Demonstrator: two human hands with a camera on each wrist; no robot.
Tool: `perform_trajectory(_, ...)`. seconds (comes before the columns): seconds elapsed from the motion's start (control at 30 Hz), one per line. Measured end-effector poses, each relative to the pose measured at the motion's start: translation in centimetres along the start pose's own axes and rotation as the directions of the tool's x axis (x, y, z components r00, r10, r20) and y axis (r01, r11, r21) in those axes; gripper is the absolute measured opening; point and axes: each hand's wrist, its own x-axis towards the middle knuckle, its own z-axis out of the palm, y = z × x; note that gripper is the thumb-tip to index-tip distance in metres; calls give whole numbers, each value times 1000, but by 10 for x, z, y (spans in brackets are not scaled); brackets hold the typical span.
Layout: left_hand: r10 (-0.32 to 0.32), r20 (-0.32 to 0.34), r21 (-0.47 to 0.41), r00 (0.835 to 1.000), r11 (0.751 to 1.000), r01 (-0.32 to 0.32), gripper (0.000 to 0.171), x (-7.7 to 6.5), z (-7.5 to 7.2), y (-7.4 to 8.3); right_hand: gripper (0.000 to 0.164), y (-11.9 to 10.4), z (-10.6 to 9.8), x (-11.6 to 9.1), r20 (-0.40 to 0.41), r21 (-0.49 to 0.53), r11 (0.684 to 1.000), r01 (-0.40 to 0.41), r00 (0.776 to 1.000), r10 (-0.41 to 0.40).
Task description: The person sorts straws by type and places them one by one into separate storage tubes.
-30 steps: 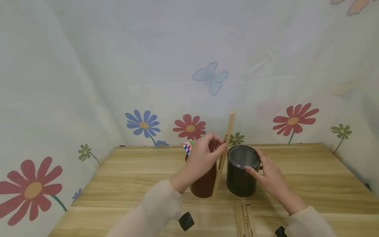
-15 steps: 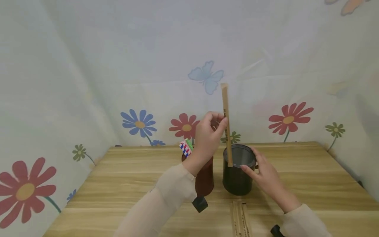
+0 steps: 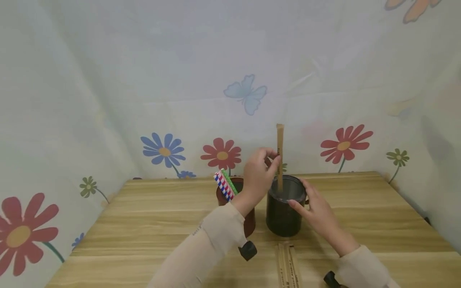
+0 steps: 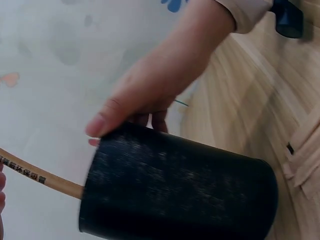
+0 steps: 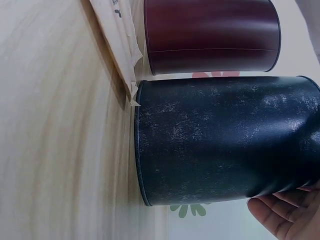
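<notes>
My left hand (image 3: 260, 170) pinches a paper-wrapped straw (image 3: 280, 140) that stands nearly upright. Its lower end is inside a black cylindrical cup (image 3: 283, 220); in the left wrist view the straw (image 4: 47, 181) passes over the rim, and its tip is hidden. My right hand (image 3: 322, 214) holds the black cup at the right of its rim, thumb in front and fingers behind. Just left of it stands a dark red cup (image 3: 249, 226), partly hidden by my left arm, with striped and green sticks (image 3: 224, 185) leaning in it.
Several more paper-wrapped straws (image 3: 288, 266) lie on the wooden table (image 3: 162, 224) in front of the black cup. Behind the table hangs a cloth (image 3: 180, 60) printed with flowers and butterflies. A small black device (image 3: 247, 251) sits at my left wrist.
My left hand has raised the wrapped straw from between the two cups, moved it right, and lowered its end into the black cup. The right hand keeps its hold on the rim.
</notes>
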Motion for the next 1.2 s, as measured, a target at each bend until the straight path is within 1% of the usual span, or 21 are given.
perform_trajectory(0.17, 2, 77, 93, 997, 996, -9, 13, -8, 5, -4, 72, -1, 1, 2, -6, -3, 1000, 1, 1000, -1)
perform_trajectory(0.27, 5, 118, 168, 993, 985, -25, 12, -13, 7, -5, 72, -1, 0, 3, -5, -6, 1000, -5, 1000, 5)
perform_trajectory(0.33, -8, 145, 222, 989, 975, -24, 12, -16, 8, -6, 73, -1, -1, 3, 1, -6, 1000, -8, 1000, 8)
perform_trajectory(0.4, -38, 180, 268, 983, 963, -11, 13, -19, 10, -8, 73, -2, -1, 3, 7, -5, 1000, -15, 1000, 15)
perform_trajectory(0.43, -63, 202, 287, 977, 958, 2, 14, -20, 11, -9, 74, -1, 0, 3, 10, -6, 1000, -17, 1000, 17)
perform_trajectory(0.5, -115, 251, 322, 961, 946, 29, 14, -22, 13, -11, 74, -1, 0, 3, 15, -5, 1000, -18, 1000, 19)
perform_trajectory(0.63, -195, 344, 390, 919, 920, 49, 15, -23, 16, -12, 74, -1, 1, 3, 11, -7, 1000, -12, 1000, 12)
perform_trajectory(0.7, -215, 376, 413, 902, 910, 44, 16, -21, 16, -11, 73, -1, 1, 3, 9, -6, 1000, -6, 1000, 6)
perform_trajectory(0.77, -227, 398, 432, 889, 901, 36, 16, -20, 16, -10, 73, -1, 1, 3, 7, -4, 1000, -3, 1000, 3)
perform_trajectory(0.87, -231, 421, 434, 877, 901, 29, 16, -20, 15, -8, 73, 0, 1, 3, 8, -3, 1000, -5, 1000, 5)
perform_trajectory(0.97, -231, 424, 421, 876, 906, 35, 16, -22, 13, -5, 75, 0, 0, 2, 8, -9, 1000, -13, 1000, 13)
perform_trajectory(1.07, -218, 414, 388, 884, 920, 46, 16, -25, 10, -1, 76, 1, 1, 1, 2, -19, 1000, -18, 1000, 18)
perform_trajectory(1.13, -189, 395, 353, 899, 935, 41, 16, -29, 7, 2, 75, 2, 2, 1, -4, -21, 1000, -14, 1000, 14)
perform_trajectory(1.2, -133, 361, 315, 923, 949, 14, 14, -34, 2, 8, 74, 2, 2, 0, -6, -18, 1000, -8, 1000, 8)
